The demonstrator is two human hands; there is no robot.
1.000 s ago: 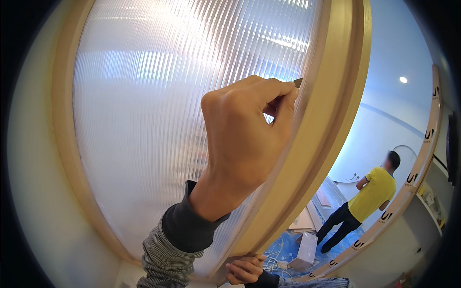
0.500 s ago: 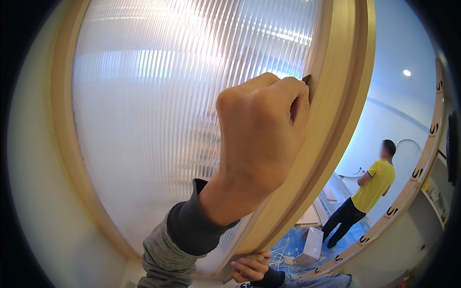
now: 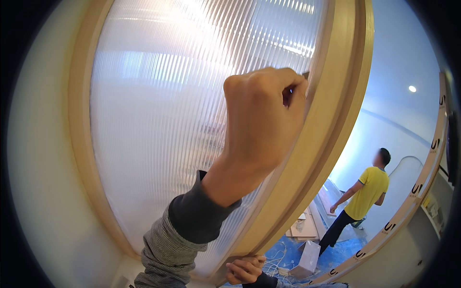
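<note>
Left hand (image 3: 266,125): you have it in front of the panel at the right, back of the hand toward you, fingers curled in and thumb and forefinger pinched together on a thin dark piece.
Dark piece (image 3: 306,75): its tip pokes out past your fingertips, by the seam of panel and frame; your fingers hide most of it, so it seems thin and flat, though you can't be sure.
Ribbed panel (image 3: 158,120): clear-to-milky, upright, behind your hand.
Wooden frame (image 3: 326,129): pale, bordering the panel left and right.
Right hand (image 3: 244,270): low and near, fingers curled at the frame's lower part; whether it grips anything, you cannot tell.
Far right: a person in a yellow top (image 3: 367,192), near a white box (image 3: 307,259) on the blue-covered floor (image 3: 353,240).
</note>
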